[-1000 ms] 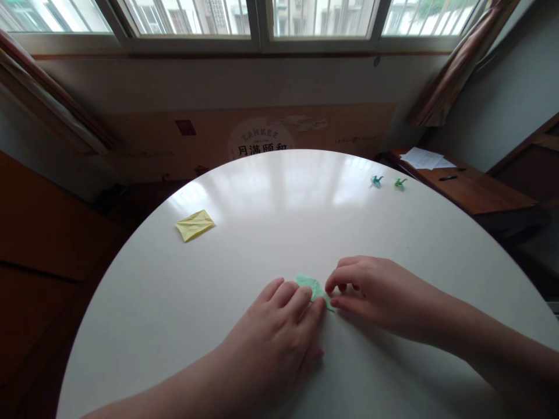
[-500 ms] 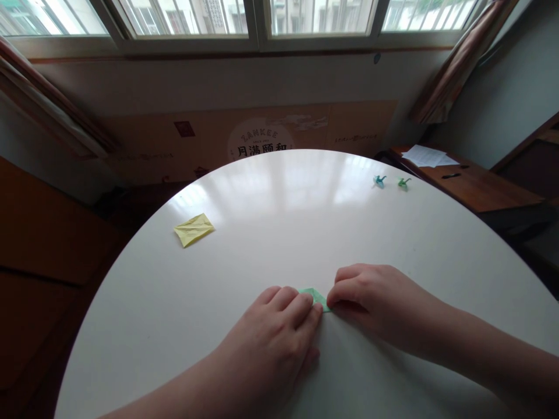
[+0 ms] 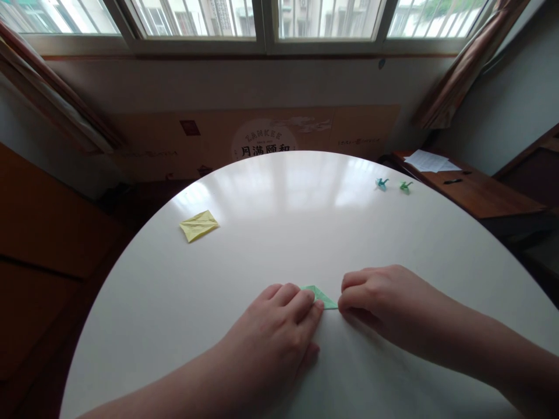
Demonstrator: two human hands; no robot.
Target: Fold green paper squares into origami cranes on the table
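Observation:
A piece of light green folded paper (image 3: 324,298) lies flat on the white table, its visible part coming to a point on the right. My left hand (image 3: 279,326) presses down over its left side with bent fingers held together, hiding that part. At the pointed right end, my right hand (image 3: 371,294) has its thumb and fingertips pinched on the tip. The underside of the right fingers is in shadow.
The round white table (image 3: 262,244) carries a creased yellow paper (image 3: 199,226) at the left. Far right stand a blue folded paper figure (image 3: 382,184) and a green one (image 3: 406,187). Beyond the edge, a wooden desk (image 3: 489,192) holds white sheets (image 3: 430,161) and a dark pen (image 3: 453,181).
My right hand has slid a little to the right along the green paper's edge, baring more of its pointed end. The left hand keeps its place, and the view has shifted slightly.

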